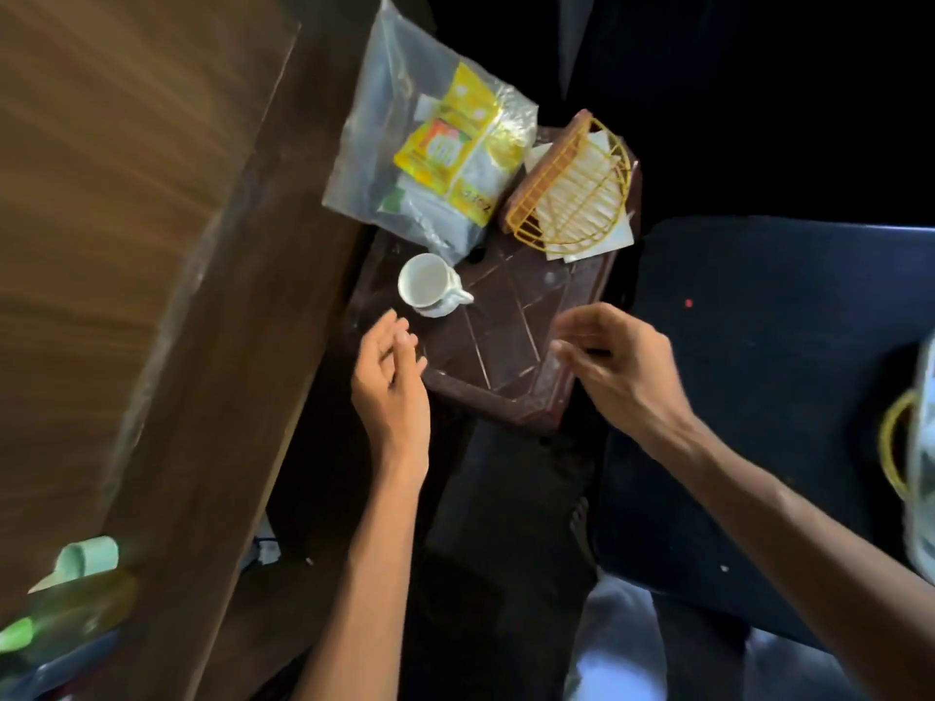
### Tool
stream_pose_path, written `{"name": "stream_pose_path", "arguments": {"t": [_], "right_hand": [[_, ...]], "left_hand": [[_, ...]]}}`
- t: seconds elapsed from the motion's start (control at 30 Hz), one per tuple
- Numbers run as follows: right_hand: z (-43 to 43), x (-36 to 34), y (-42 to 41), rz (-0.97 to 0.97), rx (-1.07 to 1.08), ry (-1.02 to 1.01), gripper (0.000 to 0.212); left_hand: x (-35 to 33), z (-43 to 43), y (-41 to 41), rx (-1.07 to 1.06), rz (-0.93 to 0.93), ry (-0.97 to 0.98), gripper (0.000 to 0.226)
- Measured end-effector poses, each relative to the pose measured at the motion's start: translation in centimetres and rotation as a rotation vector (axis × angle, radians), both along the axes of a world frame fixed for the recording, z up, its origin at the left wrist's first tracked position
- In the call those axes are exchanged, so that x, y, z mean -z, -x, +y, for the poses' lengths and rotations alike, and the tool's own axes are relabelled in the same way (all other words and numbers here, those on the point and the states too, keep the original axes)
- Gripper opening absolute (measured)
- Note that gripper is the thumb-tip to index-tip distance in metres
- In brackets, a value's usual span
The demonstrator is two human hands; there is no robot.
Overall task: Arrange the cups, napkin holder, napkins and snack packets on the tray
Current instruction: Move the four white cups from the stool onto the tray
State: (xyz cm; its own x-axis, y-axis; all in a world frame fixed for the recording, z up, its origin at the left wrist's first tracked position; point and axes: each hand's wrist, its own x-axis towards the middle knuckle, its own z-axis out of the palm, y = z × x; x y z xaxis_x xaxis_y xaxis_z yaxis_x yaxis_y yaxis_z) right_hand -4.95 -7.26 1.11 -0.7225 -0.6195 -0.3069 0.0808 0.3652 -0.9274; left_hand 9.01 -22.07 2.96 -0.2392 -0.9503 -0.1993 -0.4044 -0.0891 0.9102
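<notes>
Closest in, two bare forearms reach up from the bottom, and both hands are over the near end of the tray [506,341]. The left hand [392,382] hovers at the tray's near-left corner, fingers loosely curled and grasping nothing. The right hand [620,369] hangs above the near-right edge, fingers bent and relaxed, and nothing shows in it either. Between them lies the dark brown tray, its bare floor marked with pale lines. Just beyond the left hand's fingertips, a white cup [424,283] sits on the tray's left side with its mouth tipped toward the camera and its handle pointing right. There's something white under it, but I cannot tell what. Right behind the cup, touching it or nearly so, a clear plastic bag [384,113] lies over the tray's far-left part and onto the wooden table [126,204] at left, with yellow snack packets [455,144] showing through it. On the far right corner of the tray, the yellow wire napkin holder [604,144] with its brown base is tipped over on its side, just beside the bag. White napkins [571,194] lie inside it, with corners sticking out past the wires. To the right, a dark blue seat [784,356].
</notes>
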Motion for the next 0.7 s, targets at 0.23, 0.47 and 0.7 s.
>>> {"name": "stream_pose_path", "arguments": {"t": [0.23,0.47,0.7], "right_hand": [[-9.7,2.9,-1.9,0.035,-0.050,-0.050,0.033],[-12.2,4.2,-1.9,0.042,-0.040,-0.055,0.018],[-10.8,4.0,-2.5,0.081,0.092,-0.037,0.010]], "left_hand": [[3.0,-6.1,1.5,0.125,-0.135,-0.032,0.045],[3.5,-6.2,3.0,0.098,0.004,-0.167,0.041],[2.4,-4.5,3.0,0.038,0.093,-0.235,0.037]]}}
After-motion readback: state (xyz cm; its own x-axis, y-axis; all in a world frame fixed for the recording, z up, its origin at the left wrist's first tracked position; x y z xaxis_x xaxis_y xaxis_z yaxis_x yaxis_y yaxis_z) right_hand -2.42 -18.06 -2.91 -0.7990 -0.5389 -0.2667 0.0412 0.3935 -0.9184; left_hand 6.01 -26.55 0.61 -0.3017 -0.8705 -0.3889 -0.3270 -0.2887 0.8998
